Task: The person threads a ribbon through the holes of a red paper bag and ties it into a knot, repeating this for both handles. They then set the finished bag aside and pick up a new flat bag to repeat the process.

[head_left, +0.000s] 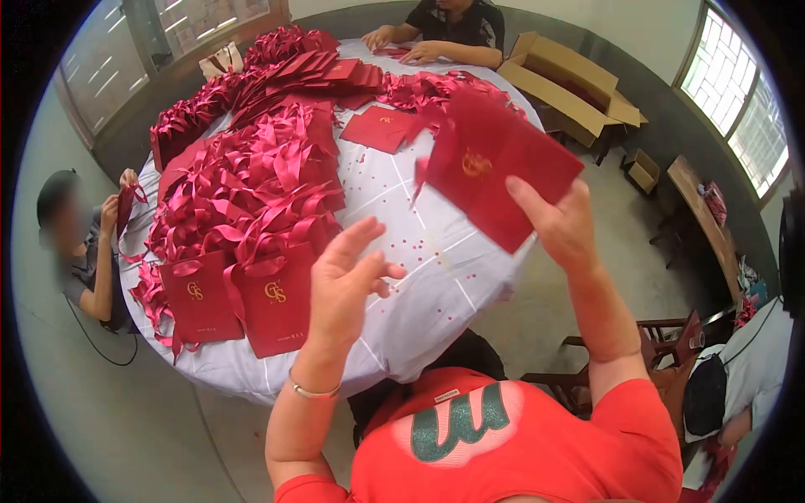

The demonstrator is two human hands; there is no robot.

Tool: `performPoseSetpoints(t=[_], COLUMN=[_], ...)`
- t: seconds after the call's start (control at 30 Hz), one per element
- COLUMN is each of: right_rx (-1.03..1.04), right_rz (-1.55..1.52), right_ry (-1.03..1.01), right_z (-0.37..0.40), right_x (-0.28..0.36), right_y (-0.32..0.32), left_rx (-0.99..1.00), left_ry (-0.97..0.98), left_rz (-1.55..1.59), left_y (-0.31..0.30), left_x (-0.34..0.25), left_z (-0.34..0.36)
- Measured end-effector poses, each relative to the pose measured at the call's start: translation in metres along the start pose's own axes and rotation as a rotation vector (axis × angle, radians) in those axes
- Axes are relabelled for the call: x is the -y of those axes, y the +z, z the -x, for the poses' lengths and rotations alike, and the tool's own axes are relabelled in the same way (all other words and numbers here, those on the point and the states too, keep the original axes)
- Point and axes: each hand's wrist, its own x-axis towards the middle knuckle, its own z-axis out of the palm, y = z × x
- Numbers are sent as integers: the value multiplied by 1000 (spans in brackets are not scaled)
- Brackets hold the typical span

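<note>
My right hand (560, 220) grips a red paper gift bag (499, 180) by its right edge, thumb on the front face. The bag is raised over the table's right side and tilted, with a gold emblem showing and a ribbon at its left end. My left hand (345, 272) is in the air over the white tablecloth (402, 327), fingers apart and holding nothing. Just left of it stand red gift bags (281, 298) with gold emblems and a heap of ribbon handles (243, 184). Another flat red bag (379, 128) lies farther back.
Stacked red bags (310, 77) cover the table's far side. One person (440, 42) works at the back; another (88, 260) holds a red bag at the left. An open cardboard box (570, 80) stands back right. A wooden chair (662, 352) is at the right.
</note>
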Motion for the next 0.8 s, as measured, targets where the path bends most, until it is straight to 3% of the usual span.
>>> performPoseSetpoints(t=[0.07,0.1,0.17,0.3,0.37,0.43,0.5,0.6,0.7,0.77,0.8], right_rx=[39,77,254,616,581,569,730,570,145,-66,-72], right_rz=[331,643,801,919,869,908,610,355,734,854,861], right_ry=[-264,-694,-803,-811,-824,-801,-595,-362,-391,-162,-162], right_z=[-18,-25,-7,58,73,67,56,25,-34,-65,-78], right_x=[-14,-15,-36,-81,-82,-74,-59,-70,-136,-176,-190], right_y=[6,11,27,46,49,43,31,7,-24,-43,-51], left_rx=[-14,-27,-29,51,163,261,307,373,375,360,366], left_ry=[-10,4,43,85,61,186,334,247,273,277,285], left_rz=[-28,-102,-244,-568,-850,-1195,-1415,-1465,-1491,-1527,-1523], left_y=[-4,-5,-9,-11,-10,-4,5,12,16,16,14], left_x=[-11,-15,-19,-11,-5,2,10,14,18,19,21], left_z=[4,5,5,-3,-10,-17,-21,-28,-26,-24,-23])
